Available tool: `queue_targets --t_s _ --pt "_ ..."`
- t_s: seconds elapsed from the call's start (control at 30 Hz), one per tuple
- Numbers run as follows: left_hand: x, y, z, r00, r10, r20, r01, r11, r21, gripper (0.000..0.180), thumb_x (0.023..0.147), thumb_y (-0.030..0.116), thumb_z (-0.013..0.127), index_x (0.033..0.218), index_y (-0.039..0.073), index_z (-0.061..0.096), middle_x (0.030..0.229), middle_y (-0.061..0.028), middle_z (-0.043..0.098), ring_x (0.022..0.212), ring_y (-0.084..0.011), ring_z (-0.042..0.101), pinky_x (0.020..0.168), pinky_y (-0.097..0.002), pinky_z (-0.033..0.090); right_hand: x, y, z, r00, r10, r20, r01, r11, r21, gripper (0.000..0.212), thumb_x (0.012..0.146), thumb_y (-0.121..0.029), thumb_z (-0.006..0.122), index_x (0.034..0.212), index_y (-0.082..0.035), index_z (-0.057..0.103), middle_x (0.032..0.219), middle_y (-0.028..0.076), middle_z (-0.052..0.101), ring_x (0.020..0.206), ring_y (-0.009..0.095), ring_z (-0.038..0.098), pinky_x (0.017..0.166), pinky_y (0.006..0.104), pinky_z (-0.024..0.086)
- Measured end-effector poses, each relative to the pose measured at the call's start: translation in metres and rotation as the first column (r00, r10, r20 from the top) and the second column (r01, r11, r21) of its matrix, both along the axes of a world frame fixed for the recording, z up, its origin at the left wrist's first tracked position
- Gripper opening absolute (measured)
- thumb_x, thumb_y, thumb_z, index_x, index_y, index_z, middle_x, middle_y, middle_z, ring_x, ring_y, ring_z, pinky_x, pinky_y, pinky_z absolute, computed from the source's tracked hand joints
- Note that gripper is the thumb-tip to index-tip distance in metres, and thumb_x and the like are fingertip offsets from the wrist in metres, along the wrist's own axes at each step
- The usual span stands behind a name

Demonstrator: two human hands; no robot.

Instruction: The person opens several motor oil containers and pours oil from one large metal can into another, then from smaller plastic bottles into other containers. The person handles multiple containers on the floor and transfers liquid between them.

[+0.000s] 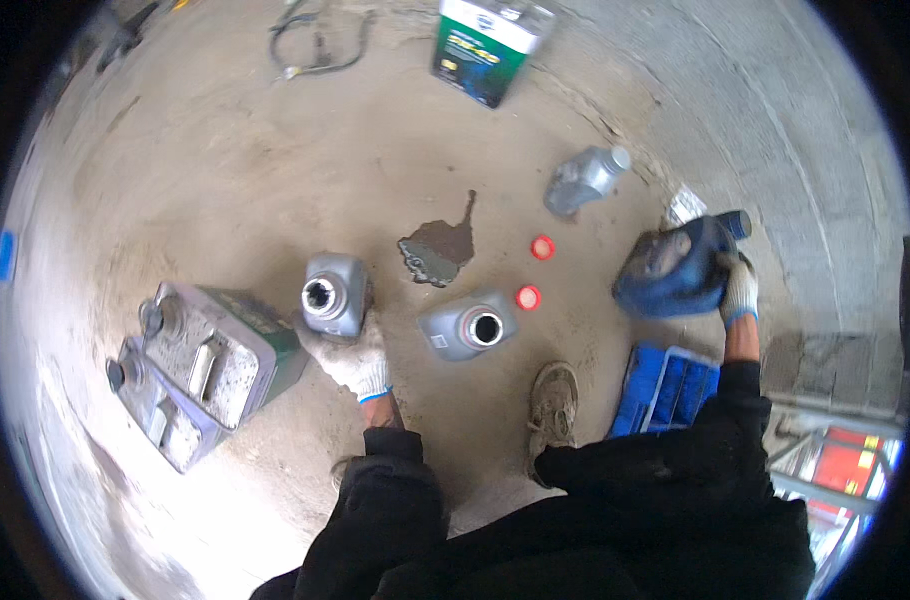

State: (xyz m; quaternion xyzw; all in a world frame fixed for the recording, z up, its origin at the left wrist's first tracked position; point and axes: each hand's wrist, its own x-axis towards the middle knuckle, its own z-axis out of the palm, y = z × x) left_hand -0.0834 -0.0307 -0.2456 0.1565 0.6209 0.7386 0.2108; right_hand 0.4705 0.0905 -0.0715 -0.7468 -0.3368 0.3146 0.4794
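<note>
My left hand (353, 358), in a white work glove, is closed round the near side of a grey plastic bottle (347, 318), which is uncapped with its mouth facing up. Beside it on the right stands a second uncapped grey bottle (438, 334). Two red caps (542, 247) lie on the floor to the right of that one. Out to the right, my right hand (741, 290), gloved too, grips the side of a dark blue jug (665, 285). That jug has a dark cap (737, 223) and is slightly blurred; whether it touches the floor I cannot tell.
A dark oily puddle (442, 252) lies between the bottles and the far side. Two dirty metal cans (237, 345) stand at left. A capped grey bottle (580, 183), a green-and-white can (485, 60) and a hose (320, 70) lie farther off. A blue crate (630, 390) sits near my shoe (553, 405).
</note>
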Motion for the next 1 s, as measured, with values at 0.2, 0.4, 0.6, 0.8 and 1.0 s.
queue_targets --t_s 0.2,0.4,0.6,0.8,1.0 --pt "0.003 0.001 0.020 0.924 -0.051 -0.379 -0.118 0.906 -0.408 0.110 0.059 0.005 0.093 0.152 -0.005 0.034 0.148 -0.0209 0.046 0.136 -0.0341 0.048 0.118 -0.0420 0.038 -0.086 -0.014 0.131 0.856 0.326 0.402 -0.305 0.945 -0.117 0.064 0.081 -0.006 0.066 0.143 0.006 0.054 0.108 0.015 0.070 0.087 0.018 0.065 0.077 0.0293 0.054" --pt "0.004 0.009 0.026 0.936 0.020 -0.352 -0.156 0.919 -0.361 0.103 0.060 0.011 0.093 0.148 -0.006 0.041 0.143 -0.0244 0.049 0.135 -0.0380 0.049 0.117 -0.0429 0.038 -0.172 0.024 0.231 0.496 0.525 0.692 -0.626 0.768 -0.133 0.071 0.075 -0.013 0.066 0.143 0.004 0.054 0.130 0.022 0.066 0.112 0.027 0.067 0.099 0.0358 0.054" --pt "0.001 0.009 0.027 0.929 0.036 -0.368 -0.154 0.942 -0.297 0.087 0.061 0.011 0.090 0.137 -0.004 0.051 0.129 -0.0225 0.060 0.120 -0.0389 0.061 0.106 -0.0455 0.047 -0.309 0.129 0.208 0.082 0.637 0.766 -0.848 0.449 -0.282 0.058 0.072 -0.008 0.069 0.129 0.002 0.064 0.115 0.022 0.071 0.105 0.028 0.070 0.093 0.0414 0.056" --pt "0.003 -0.010 0.027 0.939 0.025 -0.344 -0.152 0.925 -0.347 0.087 0.060 0.013 0.088 0.137 -0.004 0.051 0.127 -0.0228 0.061 0.119 -0.0387 0.061 0.104 -0.0446 0.049 -0.440 0.140 0.113 -0.162 0.568 0.807 -0.919 0.212 -0.334 0.050 0.066 -0.012 0.062 0.113 -0.002 0.073 0.103 0.027 0.071 0.103 0.041 0.068 0.092 0.0448 0.054" --pt "0.013 -0.028 0.023 0.980 0.014 -0.196 -0.052 0.980 -0.191 0.085 0.060 0.007 0.085 0.137 -0.005 0.051 0.125 -0.0193 0.061 0.118 -0.0313 0.062 0.105 -0.0389 0.049 -0.494 0.148 0.083 -0.093 0.692 0.716 -0.958 0.133 -0.253 0.054 0.067 -0.018 0.066 0.118 -0.001 0.073 0.105 0.026 0.073 0.101 0.040 0.070 0.093 0.0431 0.055"
